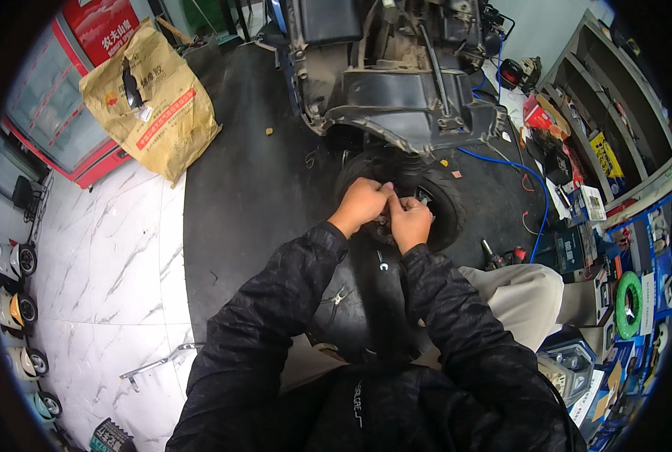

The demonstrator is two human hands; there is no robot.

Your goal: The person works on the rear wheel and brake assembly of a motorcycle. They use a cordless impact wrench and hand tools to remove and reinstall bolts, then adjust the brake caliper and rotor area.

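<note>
My left hand (pixel 363 203) and my right hand (pixel 411 223) meet over the wheel (pixel 453 215) of a partly stripped scooter (pixel 396 98). Thumbs and fingers are pinched close together near the wheel's hub. Whatever lies between the fingertips is too small and too covered to make out. Below the hands, a small wrench (pixel 382 261) lies on the black mat (pixel 238 226). Pliers (pixel 339 296) with spread handles rest on the mat near my left forearm.
A blue hose (pixel 538 184) curves across the floor at right, near a red-and-black power tool (pixel 513 257). Shelves (pixel 607 98) and piled boxes line the right side. A large paper sack (pixel 162 113) leans against a red glass-door cooler (pixel 64 105) at left. A metal bar (pixel 159 361) lies on the tiles.
</note>
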